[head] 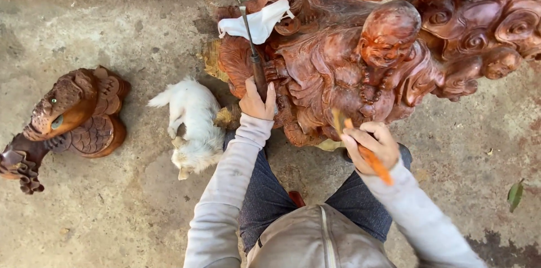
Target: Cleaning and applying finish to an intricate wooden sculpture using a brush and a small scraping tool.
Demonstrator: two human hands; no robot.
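A large reddish-brown wood carving (366,59) of a round-headed figure with a bead necklace and swirling forms stands in front of me. My left hand (256,101) grips the handle of a long thin metal chisel (251,45), whose shaft runs up over the carving's left side. My right hand (369,144) holds a brush with an orange handle (375,164); its blurred bristles touch the carving's lower front. A white face mask (259,20) lies draped on the carving near the chisel's tip.
A small white cat (194,124) lies on the concrete ground just left of my left arm. Farther left sits a smaller dark wooden animal carving (73,119). A green leaf (514,195) lies at the right. My knees are below.
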